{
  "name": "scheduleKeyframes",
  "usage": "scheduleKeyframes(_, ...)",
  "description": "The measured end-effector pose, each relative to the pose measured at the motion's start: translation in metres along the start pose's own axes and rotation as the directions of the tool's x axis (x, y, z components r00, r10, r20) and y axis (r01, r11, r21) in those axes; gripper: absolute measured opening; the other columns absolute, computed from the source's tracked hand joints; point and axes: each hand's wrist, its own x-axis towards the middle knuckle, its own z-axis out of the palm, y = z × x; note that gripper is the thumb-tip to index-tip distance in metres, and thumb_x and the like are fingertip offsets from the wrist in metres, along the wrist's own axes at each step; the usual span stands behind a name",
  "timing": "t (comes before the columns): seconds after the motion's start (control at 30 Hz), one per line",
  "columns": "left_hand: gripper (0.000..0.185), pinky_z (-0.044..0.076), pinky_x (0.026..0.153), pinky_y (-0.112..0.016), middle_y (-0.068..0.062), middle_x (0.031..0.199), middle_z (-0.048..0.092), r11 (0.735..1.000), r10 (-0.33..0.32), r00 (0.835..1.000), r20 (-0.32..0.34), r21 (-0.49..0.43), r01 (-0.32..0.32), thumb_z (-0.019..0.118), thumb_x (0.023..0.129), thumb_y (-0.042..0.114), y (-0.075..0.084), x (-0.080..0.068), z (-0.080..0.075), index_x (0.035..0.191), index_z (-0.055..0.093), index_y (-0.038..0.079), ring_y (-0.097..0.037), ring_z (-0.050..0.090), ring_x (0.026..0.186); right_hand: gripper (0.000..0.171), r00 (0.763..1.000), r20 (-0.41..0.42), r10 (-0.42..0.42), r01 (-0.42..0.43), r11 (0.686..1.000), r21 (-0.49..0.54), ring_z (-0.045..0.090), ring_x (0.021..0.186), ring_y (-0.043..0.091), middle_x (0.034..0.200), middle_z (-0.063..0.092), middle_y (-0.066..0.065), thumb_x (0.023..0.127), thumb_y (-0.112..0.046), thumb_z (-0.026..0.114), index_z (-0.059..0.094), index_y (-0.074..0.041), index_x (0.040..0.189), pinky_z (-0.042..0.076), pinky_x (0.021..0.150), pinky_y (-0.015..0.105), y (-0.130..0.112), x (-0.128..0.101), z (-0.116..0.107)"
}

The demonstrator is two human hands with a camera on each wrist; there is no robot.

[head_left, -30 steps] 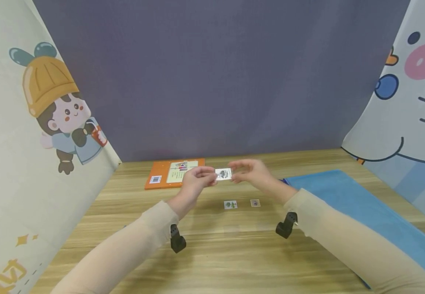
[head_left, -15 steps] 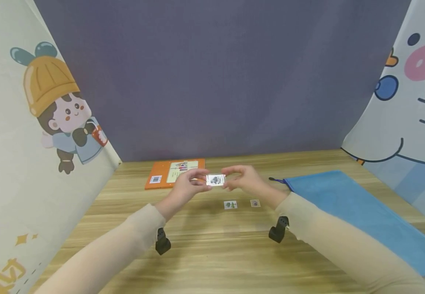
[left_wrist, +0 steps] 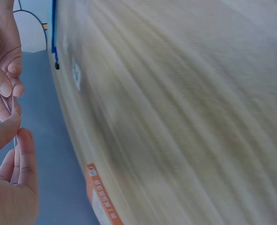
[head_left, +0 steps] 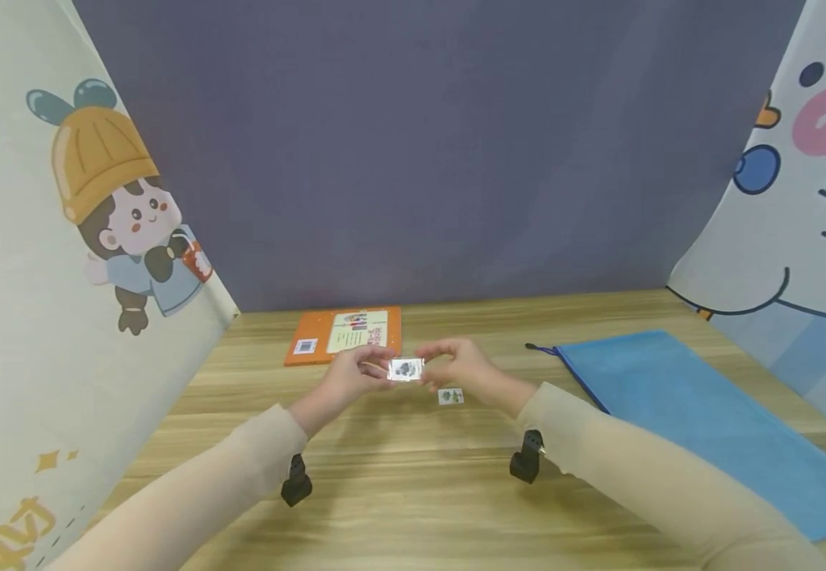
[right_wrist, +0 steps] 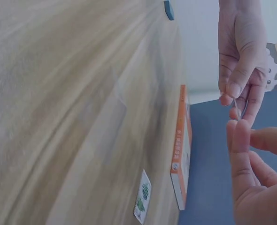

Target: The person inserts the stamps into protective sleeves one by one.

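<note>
At nine o'clock of the small card [head_left: 405,369], the left hand [head_left: 351,377] pinches its left edge between thumb and fingertips; the card hangs above the wooden table [head_left: 413,492], in front of the orange book [head_left: 344,335]; at three o'clock of it the right hand [head_left: 459,366] pinches the other edge, fingers narrow. Both grips look thin, at the very rim, so an uneven pull could bend the card or let it slip down onto the sticker [head_left: 450,396] at five o'clock; the blue pouch [head_left: 677,412] lies well apart at three o'clock.
</note>
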Motion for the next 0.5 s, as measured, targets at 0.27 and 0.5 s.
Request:
scheduleKeyframes(0.27,0.044,0.061,0.079,-0.031,-0.014,0.1,0.067,0.999,-0.025,1.0,-0.013,0.025,0.026,0.074,0.074,-0.012,-0.016,-0.005,0.001,0.115,0.067,0.001,-0.021,0.069,0.085,0.048,0.999,0.02,0.048,-0.049,0.999,0.016,0.066,0.065,0.018,0.113,0.062,0.017,0.074,0.008,0.072,0.063,-0.001,0.12,0.062,0.075,0.042,0.008,0.002,0.013)
scheduleKeyframes(0.5,0.046,0.061,0.077,-0.029,-0.015,0.098,0.068,0.997,-0.036,0.999,0.016,0.062,0.035,0.078,0.072,-0.007,-0.03,-0.009,0.002,0.115,0.064,-0.003,-0.017,0.067,0.081,0.046,0.998,0.044,0.054,-0.055,0.998,0.027,0.065,0.064,0.018,0.103,0.063,0.018,0.074,0.014,0.067,0.061,0.007,0.119,0.062,0.063,0.031,0.017,0.006,0.025)
